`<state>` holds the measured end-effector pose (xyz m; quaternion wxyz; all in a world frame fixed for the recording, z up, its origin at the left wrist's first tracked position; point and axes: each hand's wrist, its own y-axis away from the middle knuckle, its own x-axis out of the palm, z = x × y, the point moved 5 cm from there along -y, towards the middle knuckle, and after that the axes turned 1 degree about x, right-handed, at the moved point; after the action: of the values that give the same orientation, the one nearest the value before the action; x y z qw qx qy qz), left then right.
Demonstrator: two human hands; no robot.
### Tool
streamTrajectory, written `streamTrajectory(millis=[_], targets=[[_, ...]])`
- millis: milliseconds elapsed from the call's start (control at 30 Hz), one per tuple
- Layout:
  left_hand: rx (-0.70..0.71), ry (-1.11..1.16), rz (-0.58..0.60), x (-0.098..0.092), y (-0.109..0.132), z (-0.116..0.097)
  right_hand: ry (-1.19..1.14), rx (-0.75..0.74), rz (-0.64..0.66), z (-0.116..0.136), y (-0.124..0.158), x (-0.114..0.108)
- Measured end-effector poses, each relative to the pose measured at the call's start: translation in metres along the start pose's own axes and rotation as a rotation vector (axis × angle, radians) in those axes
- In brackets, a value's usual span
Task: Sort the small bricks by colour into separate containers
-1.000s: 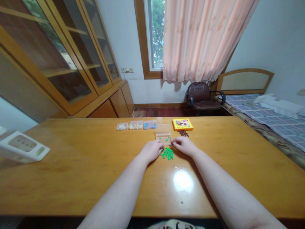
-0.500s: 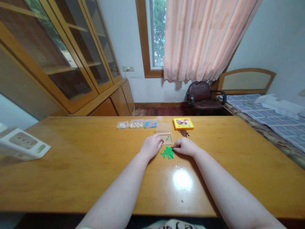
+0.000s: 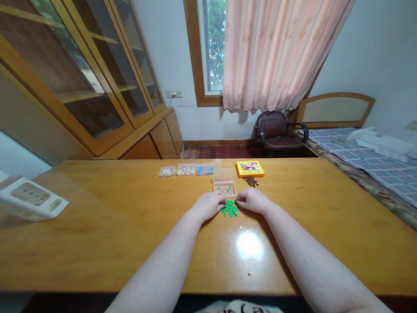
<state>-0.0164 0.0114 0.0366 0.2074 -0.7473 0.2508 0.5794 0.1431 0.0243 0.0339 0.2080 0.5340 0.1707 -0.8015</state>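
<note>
A small heap of green plastic pieces (image 3: pixel 230 210) lies on the table between my hands. My left hand (image 3: pixel 210 204) rests at the heap's left edge, its fingers bent together against the pieces. On the other side, my right hand (image 3: pixel 253 200) has thumb and forefinger pinched close to the heap's upper right edge. Whatever either hand's fingertips hold is too small to make out. Just behind the heap stands a clear plastic box (image 3: pixel 224 197), its lid tipped up at the back, with a few green pieces inside.
Farther left stand clear boxes with blue pieces (image 3: pixel 205 169), cream pieces (image 3: pixel 186 170) and whitish pieces (image 3: pixel 167 171). A yellow box (image 3: pixel 250 169) lies at the back right, brown pieces (image 3: pixel 251 182) before it. A white object (image 3: pixel 34 196) sits at the table's left.
My left hand has come down from the clear box's left side to the green heap. Another green piece now lies in the box's left part. My right hand has barely moved.
</note>
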Motion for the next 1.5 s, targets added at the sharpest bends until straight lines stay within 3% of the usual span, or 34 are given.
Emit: streamTrajectory(millis=[567,867,1000,1167,1267,1500], targets=[[-0.042,0.022,0.003,0.000,-0.002,0.006,0.085,0.013,-0.050,-0.004,0.000,-0.002],[-0.169,0.085,-0.300,-0.009,-0.006,0.016,-0.059,0.024,-0.071,-0.002,0.001,0.000],[-0.221,0.097,-0.285,-0.005,-0.009,0.022,-0.141,0.067,-0.109,-0.008,-0.001,0.004],[-0.240,0.093,-0.244,-0.003,-0.010,0.023,-0.220,0.152,-0.307,-0.017,-0.003,0.001],[-0.184,0.069,-0.240,-0.005,-0.009,0.017,-0.246,0.203,-0.375,-0.020,-0.003,0.000],[-0.046,-0.011,-0.118,0.000,-0.005,-0.001,-0.296,0.229,-0.386,-0.023,-0.007,0.007]])
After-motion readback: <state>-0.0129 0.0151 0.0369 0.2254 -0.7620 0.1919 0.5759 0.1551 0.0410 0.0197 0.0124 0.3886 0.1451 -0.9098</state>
